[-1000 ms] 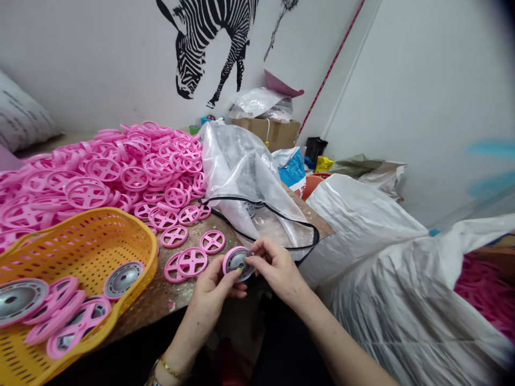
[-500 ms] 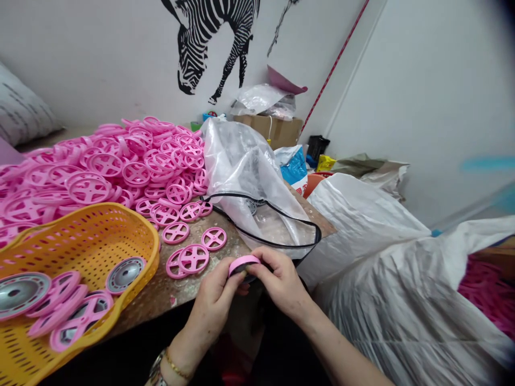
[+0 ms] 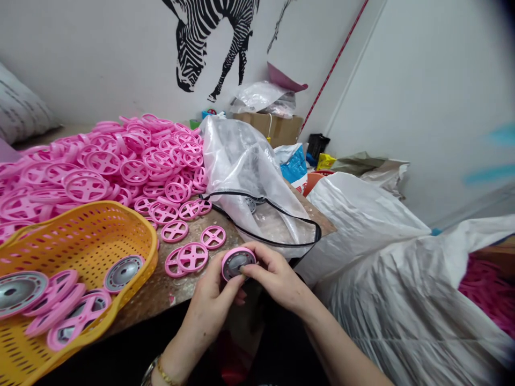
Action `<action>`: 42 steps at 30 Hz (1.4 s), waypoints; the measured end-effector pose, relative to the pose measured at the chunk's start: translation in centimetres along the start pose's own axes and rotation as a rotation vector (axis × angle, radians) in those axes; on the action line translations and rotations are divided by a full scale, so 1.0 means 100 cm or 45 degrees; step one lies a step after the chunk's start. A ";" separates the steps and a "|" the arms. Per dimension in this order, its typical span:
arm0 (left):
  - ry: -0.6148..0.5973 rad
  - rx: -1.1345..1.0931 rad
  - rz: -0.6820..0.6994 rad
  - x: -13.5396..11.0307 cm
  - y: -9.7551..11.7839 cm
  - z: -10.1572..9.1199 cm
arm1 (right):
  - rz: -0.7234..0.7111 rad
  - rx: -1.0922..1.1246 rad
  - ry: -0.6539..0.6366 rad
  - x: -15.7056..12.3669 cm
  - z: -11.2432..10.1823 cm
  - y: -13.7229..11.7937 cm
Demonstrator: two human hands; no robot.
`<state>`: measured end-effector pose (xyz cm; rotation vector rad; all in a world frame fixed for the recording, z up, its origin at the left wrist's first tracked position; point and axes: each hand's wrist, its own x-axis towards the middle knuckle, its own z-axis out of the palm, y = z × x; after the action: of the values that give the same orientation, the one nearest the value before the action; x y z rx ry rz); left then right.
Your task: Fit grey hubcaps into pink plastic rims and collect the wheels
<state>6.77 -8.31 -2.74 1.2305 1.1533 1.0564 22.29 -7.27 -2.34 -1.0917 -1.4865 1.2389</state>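
Note:
Both hands grip one pink wheel with a silver hub cap (image 3: 238,262) just off the table's front edge. My left hand (image 3: 213,297) holds its lower left rim with curled fingers. My right hand (image 3: 276,279) pinches the right side, thumb pressed on the silver cap. The wheel's face is tilted toward me. Two loose pink spoked wheels (image 3: 192,257) lie on the table right beside it. A large heap of pink wheels (image 3: 120,166) covers the table's left and back.
An orange perforated basket (image 3: 92,236) at the left holds several assembled wheels with silver caps. A clear plastic bag with a black rim (image 3: 257,203) lies behind my hands. White woven sacks (image 3: 382,268) fill the right. A cardboard box (image 3: 273,128) stands by the wall.
The wheel was turned edge-on half a second ago and is now tilted back with its silver cap facing me. Both hands stayed on it at the same spot.

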 end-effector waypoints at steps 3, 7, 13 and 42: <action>0.027 -0.013 0.031 -0.002 -0.002 -0.002 | -0.110 -0.051 0.031 -0.002 0.006 -0.005; 0.081 0.000 0.069 -0.003 -0.008 -0.005 | -0.215 -0.134 0.112 0.000 0.013 -0.007; 0.267 -0.241 0.058 -0.001 -0.008 -0.007 | -0.066 0.108 -0.128 0.023 0.016 -0.012; 0.117 -0.602 -0.268 0.008 -0.001 -0.015 | 0.196 0.298 -0.243 0.031 -0.010 -0.022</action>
<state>5.38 -7.30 -2.91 0.6818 1.0001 1.1500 22.39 -4.28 0.27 -0.9663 -1.3733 1.6191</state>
